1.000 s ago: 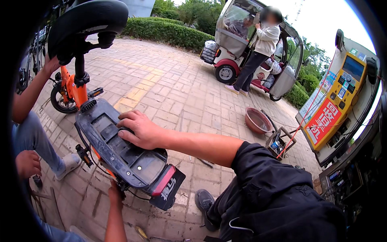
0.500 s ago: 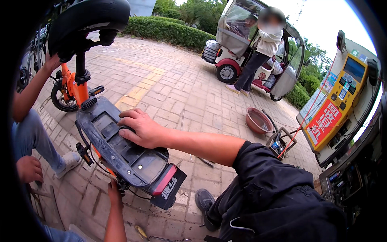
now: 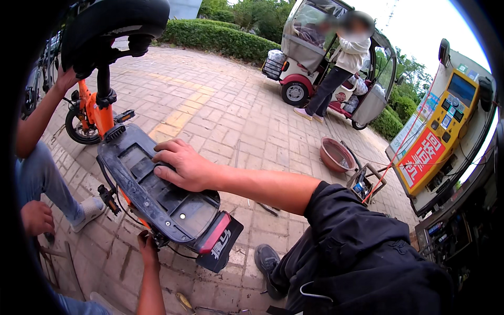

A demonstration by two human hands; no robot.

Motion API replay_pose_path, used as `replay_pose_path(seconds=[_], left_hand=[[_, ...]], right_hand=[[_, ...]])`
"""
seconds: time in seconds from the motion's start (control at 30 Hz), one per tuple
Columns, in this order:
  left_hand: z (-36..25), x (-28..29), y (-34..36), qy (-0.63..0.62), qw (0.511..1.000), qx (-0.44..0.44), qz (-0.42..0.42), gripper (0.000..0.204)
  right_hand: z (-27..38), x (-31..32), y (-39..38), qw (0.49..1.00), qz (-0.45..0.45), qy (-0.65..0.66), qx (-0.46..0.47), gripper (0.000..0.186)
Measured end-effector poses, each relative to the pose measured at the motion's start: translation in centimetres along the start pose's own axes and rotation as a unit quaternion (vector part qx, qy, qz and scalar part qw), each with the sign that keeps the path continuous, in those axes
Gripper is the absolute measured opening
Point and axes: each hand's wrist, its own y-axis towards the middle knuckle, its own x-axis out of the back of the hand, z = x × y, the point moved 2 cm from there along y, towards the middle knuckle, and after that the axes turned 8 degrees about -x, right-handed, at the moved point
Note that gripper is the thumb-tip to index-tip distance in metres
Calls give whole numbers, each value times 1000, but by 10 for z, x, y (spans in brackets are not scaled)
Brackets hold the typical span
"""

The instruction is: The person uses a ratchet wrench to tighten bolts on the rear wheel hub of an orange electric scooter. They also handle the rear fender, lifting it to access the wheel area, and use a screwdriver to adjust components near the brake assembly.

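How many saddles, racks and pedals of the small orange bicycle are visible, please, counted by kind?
Wide black saddle: 1
Flat black plastic rack: 1
Small dark blocky pedals: 2
Total: 4

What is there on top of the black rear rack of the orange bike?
The right hand rests on the black rear rack; recesses and a small pale round spot show. What the hand covers cannot be seen.
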Motion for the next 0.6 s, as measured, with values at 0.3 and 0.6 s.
replay_pose_path(seconds=[0.3, 0.6], left_hand=[[8, -4, 9, 8, 994, 105, 29, 26], [27, 6, 22, -11, 995, 83, 60, 30]], right_hand=[[-3, 0, -3, 1000, 7, 0, -8, 32], [-1, 1, 3, 1000, 22, -10, -3, 33]])
